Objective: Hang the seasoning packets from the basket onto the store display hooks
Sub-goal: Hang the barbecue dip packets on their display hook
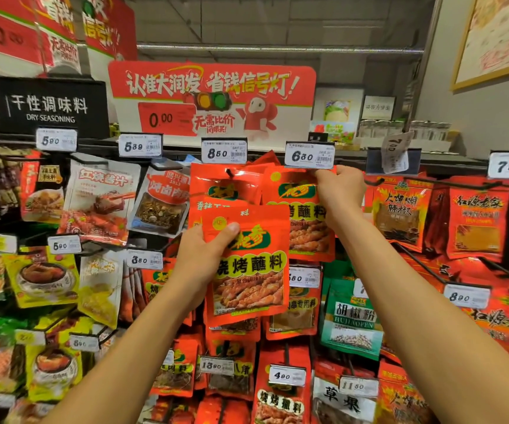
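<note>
left hand (pixel 205 252) grips spare packet (pixel 248 264) mid-frame, kept ready | right hand (pixel 337 186) pinches hung packet (pixel 300 215) top under 6.80 tag (pixel 310 155), likely seating it on hook | basket unseen

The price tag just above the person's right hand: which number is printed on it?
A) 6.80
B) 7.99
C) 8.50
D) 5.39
A: the white price tag directly over the right hand, which reaches up to the top of a hanging red packet, reads 6.80.
</note>
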`<state>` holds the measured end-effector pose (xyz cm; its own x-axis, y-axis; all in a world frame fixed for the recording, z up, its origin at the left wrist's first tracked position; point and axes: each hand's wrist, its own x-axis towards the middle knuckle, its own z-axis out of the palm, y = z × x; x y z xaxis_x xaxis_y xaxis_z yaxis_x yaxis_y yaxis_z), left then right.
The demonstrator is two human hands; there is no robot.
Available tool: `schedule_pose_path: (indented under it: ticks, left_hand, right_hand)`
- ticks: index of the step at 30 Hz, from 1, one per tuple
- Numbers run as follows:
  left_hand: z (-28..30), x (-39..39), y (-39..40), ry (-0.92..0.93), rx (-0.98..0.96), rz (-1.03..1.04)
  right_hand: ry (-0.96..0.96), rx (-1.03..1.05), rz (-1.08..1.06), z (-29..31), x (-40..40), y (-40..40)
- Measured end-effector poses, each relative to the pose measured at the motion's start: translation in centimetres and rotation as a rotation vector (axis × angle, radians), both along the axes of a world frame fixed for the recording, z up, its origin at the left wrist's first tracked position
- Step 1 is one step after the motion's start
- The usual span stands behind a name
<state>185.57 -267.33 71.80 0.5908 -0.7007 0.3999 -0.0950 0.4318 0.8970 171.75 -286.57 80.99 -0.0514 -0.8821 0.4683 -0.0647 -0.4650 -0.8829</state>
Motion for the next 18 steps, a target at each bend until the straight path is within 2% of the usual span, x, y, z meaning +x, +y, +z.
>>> schedule_pose_path:
  ticks: [6,14,18]
  left_hand:
    - [0.0,0.5,1.0,-0.002,-0.007,0.002]
    - [-0.7,0.6,1.1,0.024,0.003,0.012]
    - [-0.5,0.3,0.5,0.012,-0.009,0.006]
  right_hand:
    - [-0.067,0.020,0.070,-0.9,0.3,-0.5]
    - [-0.183,-0.012,0.043,-2.2,-0.2,-0.8]
    - [-0.125,-0.042,0.015,-2.7,-0.5,-1.4]
